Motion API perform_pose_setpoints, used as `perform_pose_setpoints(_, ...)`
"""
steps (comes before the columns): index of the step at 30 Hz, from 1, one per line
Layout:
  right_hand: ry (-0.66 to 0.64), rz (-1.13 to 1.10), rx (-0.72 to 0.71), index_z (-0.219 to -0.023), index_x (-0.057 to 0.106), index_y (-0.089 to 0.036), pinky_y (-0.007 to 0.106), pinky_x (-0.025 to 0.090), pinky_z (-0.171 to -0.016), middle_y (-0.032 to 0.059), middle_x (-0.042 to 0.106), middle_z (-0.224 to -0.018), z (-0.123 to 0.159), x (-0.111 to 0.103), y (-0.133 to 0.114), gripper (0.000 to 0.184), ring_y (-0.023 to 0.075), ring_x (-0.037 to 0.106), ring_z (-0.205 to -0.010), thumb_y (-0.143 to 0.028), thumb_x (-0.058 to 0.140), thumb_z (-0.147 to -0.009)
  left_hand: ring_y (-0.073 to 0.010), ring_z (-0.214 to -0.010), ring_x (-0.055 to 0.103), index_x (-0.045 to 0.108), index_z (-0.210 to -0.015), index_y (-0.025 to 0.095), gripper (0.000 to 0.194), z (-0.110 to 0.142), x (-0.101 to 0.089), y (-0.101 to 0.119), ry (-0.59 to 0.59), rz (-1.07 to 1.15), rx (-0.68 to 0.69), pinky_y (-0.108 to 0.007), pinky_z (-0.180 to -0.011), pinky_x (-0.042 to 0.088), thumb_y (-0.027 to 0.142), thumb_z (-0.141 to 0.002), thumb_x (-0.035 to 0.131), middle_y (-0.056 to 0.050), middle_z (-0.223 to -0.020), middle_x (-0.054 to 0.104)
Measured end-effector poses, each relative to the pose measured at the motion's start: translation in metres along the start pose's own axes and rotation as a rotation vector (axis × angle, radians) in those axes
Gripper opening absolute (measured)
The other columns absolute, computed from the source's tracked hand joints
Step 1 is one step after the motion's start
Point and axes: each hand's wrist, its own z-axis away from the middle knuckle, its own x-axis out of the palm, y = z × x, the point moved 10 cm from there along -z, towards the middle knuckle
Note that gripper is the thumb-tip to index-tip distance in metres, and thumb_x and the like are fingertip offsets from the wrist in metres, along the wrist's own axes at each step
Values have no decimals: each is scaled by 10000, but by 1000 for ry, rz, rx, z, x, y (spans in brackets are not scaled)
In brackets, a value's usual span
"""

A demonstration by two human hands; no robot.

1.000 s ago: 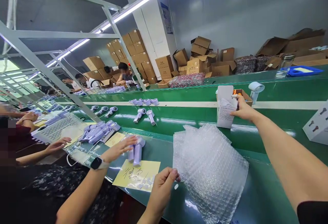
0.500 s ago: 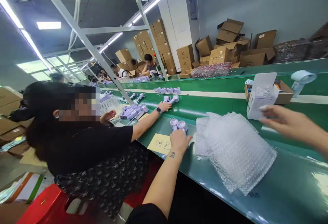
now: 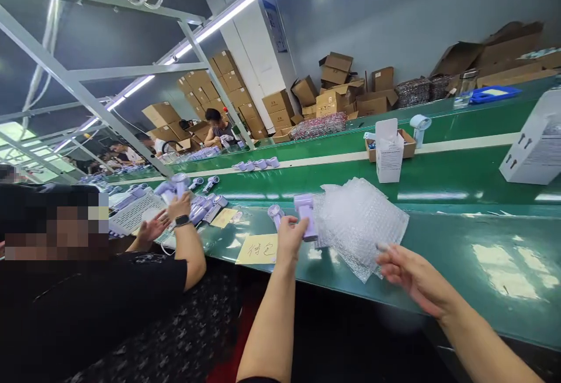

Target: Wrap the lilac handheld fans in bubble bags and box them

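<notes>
A green-topped workbench [image 3: 456,313] spans the foreground, with a green conveyor belt [image 3: 460,166] running along its far side, apparently so that goods lie within arm's reach. The bubble-wrap stack [image 3: 363,219] lies fanned on the bench between the 2 hands, a position that presumably leaves its loose edges easy to lift. A white carton [image 3: 390,158] stands upright on the belt, in front of a low brown box [image 3: 409,146]. The right hand [image 3: 414,278] hangs beside the stack's near right edge, its thumb and forefinger narrowed; whether anything is pinched between them cannot be told. The left hand [image 3: 290,240] has its fingers closed on the handle of a lavender handheld fan [image 3: 307,216], which is upright, head uppermost, at the stack's left edge; gripping the handle probably spares the round head. A yellow note [image 3: 254,249] lies flat to the left, perhaps marking a spot for waiting fans; just above it, partly hidden, is another fan [image 3: 276,213].
</notes>
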Motion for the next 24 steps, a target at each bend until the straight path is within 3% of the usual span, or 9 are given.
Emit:
perform_pose_setpoints(3,-15,-303,-25,-1065,597,-210,359,541,-812,80,637,-1143,-17,21,-2,336,230,619,-1018,-420,625,-804,-93,-521,474,469,-690,169,313,52,63,27,-303,48,173,-219,-529,399,451,-799,551,38,-569,475)
perform_pose_setpoints(5,59,-361,-58,-1021,615,-193,365,557,-781,81,670,-1071,-22,15,-9,289,235,646,-956,-392,614,-812,-110,-582,505,529,-712,156,312,84,93,51,-470,-83,401,-241,-584,423,422,-867,476,0,-615,539)
perform_pose_setpoints(8,227,-381,-93,-994,631,-179,311,580,-693,61,698,-959,-10,-22,-18,242,194,672,-788,-340,617,-814,-218,-947,551,598,-981,166,229,119,112,83,-590,-490,940,-384,-847,419,335,-883,476,-101,-972,635)
perform_pose_setpoints(10,304,-376,-91,-1013,629,-197,282,584,-622,43,702,-921,8,-53,-19,257,179,668,-721,-339,633,-799,-280,-1148,453,560,-1115,181,272,130,121,83,-647,-781,1263,-465,-955,334,241,-853,517,-134,-1190,564)
perform_pose_setpoints(13,387,-364,-25,-1028,617,-224,289,582,-571,43,707,-838,38,-90,-5,333,198,663,-660,-370,686,-736,-249,-1044,509,593,-995,147,212,128,135,63,-772,-1042,1489,-409,-882,375,96,-848,448,-133,-1056,604)
perform_pose_setpoints(15,397,-380,14,-1027,605,-233,319,586,-606,54,707,-832,54,-101,8,392,221,665,-674,-361,733,-679,-212,-869,542,601,-865,135,183,124,148,56,-831,-1079,1480,-352,-767,407,83,-849,426,-108,-865,618)
perform_pose_setpoints(17,381,-400,34,-1013,597,-243,339,584,-643,56,703,-838,67,-98,19,417,227,662,-699,-334,764,-642,-198,-804,539,603,-834,138,161,116,161,63,-803,-1005,1344,-324,-708,412,130,-855,443,-94,-816,616)
perform_pose_setpoints(20,286,-385,18,-1047,580,-262,318,567,-602,29,676,-794,74,-72,22,441,194,635,-666,-309,762,-648,-175,-798,555,624,-820,159,138,104,178,77,-780,-707,982,-289,-699,417,223,-841,504,-60,-822,638)
perform_pose_setpoints(24,158,-302,-52,-1150,539,-280,274,523,-528,7,636,-806,69,-42,0,500,168,602,-667,-302,731,-689,-122,-657,534,627,-695,153,65,108,209,72,-982,-246,462,-239,-611,392,205,-719,597,-3,-673,609)
